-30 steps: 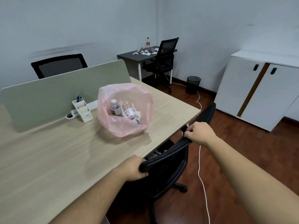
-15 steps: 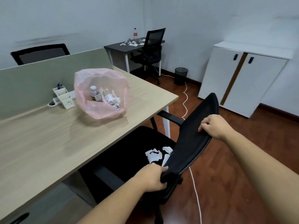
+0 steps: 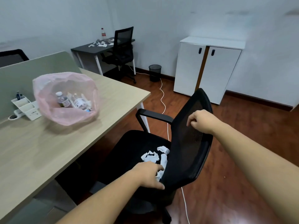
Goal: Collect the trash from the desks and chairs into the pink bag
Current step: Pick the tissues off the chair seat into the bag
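Note:
The pink bag stands open on the light wooden desk, with two plastic bottles and paper scraps inside. Crumpled white paper lies on the seat of the black office chair, which is pulled out from the desk. My left hand hovers low at the near edge of the backrest with straight fingers right by the paper. My right hand is in front of the top of the backrest, fingers loosely curled and holding nothing.
A dark desk at the back carries more paper scraps and a bottle, with a second black chair at it. A mesh bin, a white cabinet and a white floor cable are around. A white organizer sits by the divider.
The chair has rolled further out from under the desk, showing more of the seat. Both hands have let go of the backrest; my left hand has moved toward the paper.

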The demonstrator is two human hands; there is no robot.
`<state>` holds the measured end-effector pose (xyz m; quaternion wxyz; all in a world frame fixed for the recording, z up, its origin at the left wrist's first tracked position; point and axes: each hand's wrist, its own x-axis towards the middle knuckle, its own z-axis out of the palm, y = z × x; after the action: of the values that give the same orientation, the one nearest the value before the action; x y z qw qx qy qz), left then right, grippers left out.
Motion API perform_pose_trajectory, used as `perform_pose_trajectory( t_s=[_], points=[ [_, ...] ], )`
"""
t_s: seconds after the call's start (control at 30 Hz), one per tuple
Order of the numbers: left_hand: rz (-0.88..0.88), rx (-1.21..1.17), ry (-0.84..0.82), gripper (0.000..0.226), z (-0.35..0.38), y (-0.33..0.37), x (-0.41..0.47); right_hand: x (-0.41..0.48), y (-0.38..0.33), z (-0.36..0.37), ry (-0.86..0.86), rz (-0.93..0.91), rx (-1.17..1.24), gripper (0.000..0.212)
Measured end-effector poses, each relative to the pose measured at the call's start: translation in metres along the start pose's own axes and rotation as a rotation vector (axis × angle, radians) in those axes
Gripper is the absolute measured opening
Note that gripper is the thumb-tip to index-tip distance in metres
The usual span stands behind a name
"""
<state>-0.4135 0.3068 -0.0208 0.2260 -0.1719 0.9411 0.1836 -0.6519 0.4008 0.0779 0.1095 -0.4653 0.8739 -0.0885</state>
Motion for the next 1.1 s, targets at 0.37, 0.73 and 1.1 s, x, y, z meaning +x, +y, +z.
perform_pose_trajectory(
  t_s=[0.37, 0.73, 1.1],
  points=[
    [-0.053, 0.059, 0.040, 0.045, -0.035, -0.063, 0.052, 0.050, -0.060, 0.032, -0.111, 0.035, 0.143, 0.028],
    [0.069, 0.156, -0.094, 0.054, 0.001, -0.162, 0.191, 0.108, -0.056, 0.259, -0.405, 0.548, 0.237, 0.027],
    [0.124, 0.130, -0.297, 0.081, 0.118, -0.188, 0.316, 0.111, -0.030, 0.418, -0.514, 0.742, 0.226, 0.015]
  ],
)
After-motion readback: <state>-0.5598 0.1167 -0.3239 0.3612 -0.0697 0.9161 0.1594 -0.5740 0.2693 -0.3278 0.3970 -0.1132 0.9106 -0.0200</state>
